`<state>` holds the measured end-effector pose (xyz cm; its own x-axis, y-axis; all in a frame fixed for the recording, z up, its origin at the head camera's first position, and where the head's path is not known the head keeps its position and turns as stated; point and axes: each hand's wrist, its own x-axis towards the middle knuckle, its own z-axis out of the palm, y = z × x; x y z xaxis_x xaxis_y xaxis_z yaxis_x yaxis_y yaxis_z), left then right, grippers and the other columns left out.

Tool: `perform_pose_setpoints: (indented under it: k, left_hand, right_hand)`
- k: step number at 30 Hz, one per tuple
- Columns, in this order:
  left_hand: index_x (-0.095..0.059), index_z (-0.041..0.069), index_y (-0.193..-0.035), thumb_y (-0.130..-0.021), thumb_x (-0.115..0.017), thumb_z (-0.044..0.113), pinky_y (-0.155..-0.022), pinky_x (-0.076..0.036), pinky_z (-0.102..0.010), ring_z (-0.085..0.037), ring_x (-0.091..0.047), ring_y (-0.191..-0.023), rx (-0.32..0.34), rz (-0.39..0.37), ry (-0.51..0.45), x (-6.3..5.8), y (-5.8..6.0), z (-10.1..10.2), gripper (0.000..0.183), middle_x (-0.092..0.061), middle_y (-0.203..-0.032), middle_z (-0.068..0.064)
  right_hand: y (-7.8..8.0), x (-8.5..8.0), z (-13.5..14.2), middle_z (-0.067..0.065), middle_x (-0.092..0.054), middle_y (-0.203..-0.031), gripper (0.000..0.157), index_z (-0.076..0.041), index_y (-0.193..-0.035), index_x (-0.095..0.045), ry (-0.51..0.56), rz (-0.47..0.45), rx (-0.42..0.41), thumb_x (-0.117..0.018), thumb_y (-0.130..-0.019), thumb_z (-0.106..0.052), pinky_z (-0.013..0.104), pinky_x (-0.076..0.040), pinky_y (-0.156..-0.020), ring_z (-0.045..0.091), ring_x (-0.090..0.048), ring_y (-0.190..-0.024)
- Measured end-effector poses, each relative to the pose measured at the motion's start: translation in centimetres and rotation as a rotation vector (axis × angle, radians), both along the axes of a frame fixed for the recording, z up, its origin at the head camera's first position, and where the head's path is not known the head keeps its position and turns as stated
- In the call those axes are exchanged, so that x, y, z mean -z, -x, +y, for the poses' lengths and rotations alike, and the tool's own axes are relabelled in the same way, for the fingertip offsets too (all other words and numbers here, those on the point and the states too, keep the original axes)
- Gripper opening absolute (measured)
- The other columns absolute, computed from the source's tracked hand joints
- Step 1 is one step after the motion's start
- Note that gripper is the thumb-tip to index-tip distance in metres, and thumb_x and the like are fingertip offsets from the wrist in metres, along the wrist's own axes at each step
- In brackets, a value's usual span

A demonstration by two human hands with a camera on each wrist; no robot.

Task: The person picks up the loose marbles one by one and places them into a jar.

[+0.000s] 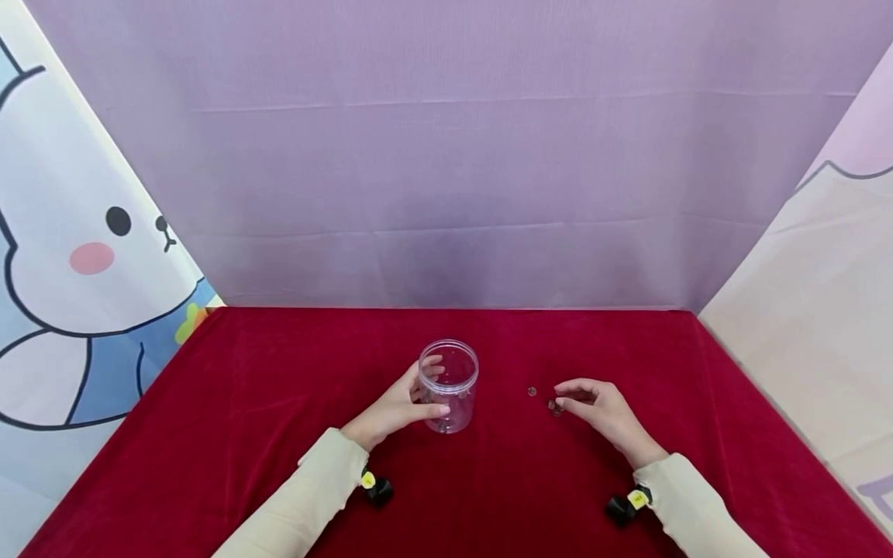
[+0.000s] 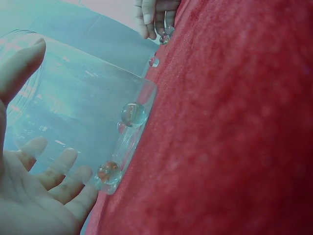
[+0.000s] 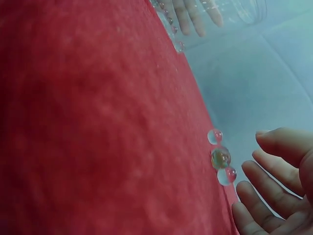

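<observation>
A clear plastic jar (image 1: 460, 415) without a lid stands upright on the red cloth. My left hand (image 1: 398, 401) grips it from the left, thumb on the near side and fingers round the back. Inside, glass marbles lie at the bottom, among them one marble (image 2: 133, 114) with a coloured swirl. My right hand (image 1: 605, 409) is beside a few loose marbles on the cloth, its fingers loosely bent with nothing between them. In the right wrist view a greenish marble (image 3: 221, 158) sits between two clearer ones. Another marble (image 1: 532, 391) lies nearer the jar.
Red velvety cloth (image 1: 307, 372) covers the table. A pale purple curtain (image 1: 446, 155) hangs along the back edge. Printed cloth panels stand at both sides, the left one with a cartoon animal (image 1: 91, 194).
</observation>
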<state>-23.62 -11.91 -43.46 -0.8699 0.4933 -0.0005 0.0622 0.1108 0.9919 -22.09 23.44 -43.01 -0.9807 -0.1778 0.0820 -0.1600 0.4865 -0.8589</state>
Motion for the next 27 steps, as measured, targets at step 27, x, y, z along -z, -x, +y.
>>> perform_pose_setpoints:
  k: [27]
  left_hand:
    - [-0.022, 0.017, -0.148, -0.083, -0.072, 0.020, -0.107, -0.030, -0.051, -0.033, -0.027, -0.138, -0.003, -0.009, -0.003, -0.2, -0.2, -0.1, 0.082, -0.030, -0.149, -0.012]
  right_hand:
    - [0.6, 0.8, 1.5, 0.019, -0.066, -0.107, 0.030, 0.005, -0.110, -0.065, -0.003, -0.048, -0.126, -0.070, -0.083, -0.008, 0.020, -0.051, -0.074, 0.017, -0.063, -0.091]
